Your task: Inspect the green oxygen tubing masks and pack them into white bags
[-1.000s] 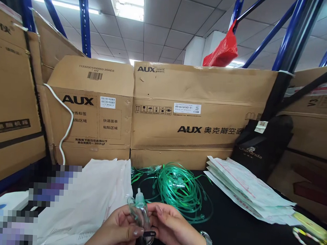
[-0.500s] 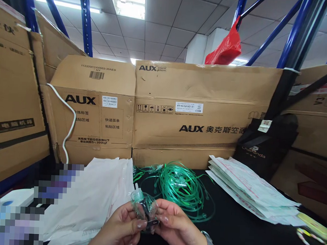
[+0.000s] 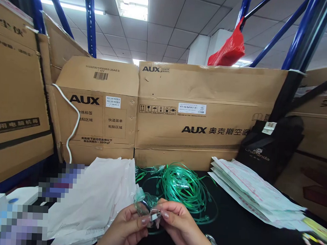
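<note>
Low in the middle of the head view, my left hand (image 3: 133,222) and my right hand (image 3: 179,224) pinch a small clear oxygen mask (image 3: 142,205) from both sides. Its pale green connector (image 3: 140,194) points up and to the left. Between my thumbs is a small flat piece with a whitish, shiny face (image 3: 155,216); my fingers partly hide it. Fingers of both hands are closed at the mask's near edge. Just behind lies a coil of clear green tubing (image 3: 183,188) on the black tabletop (image 3: 229,226).
White paper-like bags (image 3: 95,195) lie at left, and a stack of white printed envelopes (image 3: 252,191) at right. Cardboard boxes (image 3: 208,88) wall off the back. A black bag (image 3: 267,152) stands back right; a beaded loop (image 3: 317,243) is at the right edge.
The mask has turned slightly in my fingers, and the flat piece that looked dark shows a whitish face. The whole view has shifted slightly, so surroundings appear further right.
</note>
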Demonstrator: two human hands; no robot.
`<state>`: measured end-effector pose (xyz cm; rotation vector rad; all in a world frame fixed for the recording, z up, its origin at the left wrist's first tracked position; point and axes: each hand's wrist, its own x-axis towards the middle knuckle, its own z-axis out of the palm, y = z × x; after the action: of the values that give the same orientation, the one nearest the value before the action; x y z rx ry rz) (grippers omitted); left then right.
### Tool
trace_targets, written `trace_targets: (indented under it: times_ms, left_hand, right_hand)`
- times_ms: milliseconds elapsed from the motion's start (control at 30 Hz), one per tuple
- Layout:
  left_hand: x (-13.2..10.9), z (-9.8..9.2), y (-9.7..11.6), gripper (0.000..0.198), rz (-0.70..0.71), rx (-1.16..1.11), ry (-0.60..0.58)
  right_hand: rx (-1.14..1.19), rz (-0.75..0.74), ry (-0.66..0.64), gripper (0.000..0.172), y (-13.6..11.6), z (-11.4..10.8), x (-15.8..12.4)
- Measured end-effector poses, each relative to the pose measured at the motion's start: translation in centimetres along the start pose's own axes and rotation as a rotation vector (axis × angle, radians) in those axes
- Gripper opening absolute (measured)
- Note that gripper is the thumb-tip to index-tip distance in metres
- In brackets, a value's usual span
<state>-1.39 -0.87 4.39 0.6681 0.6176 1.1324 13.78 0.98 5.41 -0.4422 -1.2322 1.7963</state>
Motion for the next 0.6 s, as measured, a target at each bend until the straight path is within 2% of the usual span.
trace_targets:
  times_ms: [200, 400, 600]
  left_hand:
    - [-0.08, -0.37, -0.03, 0.019, -0.058, -0.071, 0.029]
    - [0.17, -0.85, -0.28, 0.014, -0.081, -0.102, -0.020]
    - [0.18, -0.65, -0.08, 0.019, -0.114, -0.055, -0.111]
  right_hand:
    - [0.015, 0.010, -0.035, 0.011, -0.10, -0.17, 0.00]
    - [0.014, 0.018, -0.058, 0.012, -0.37, -0.05, -0.03]
    - [0.018, 0.010, -0.025, 0.009, 0.05, -0.28, 0.12]
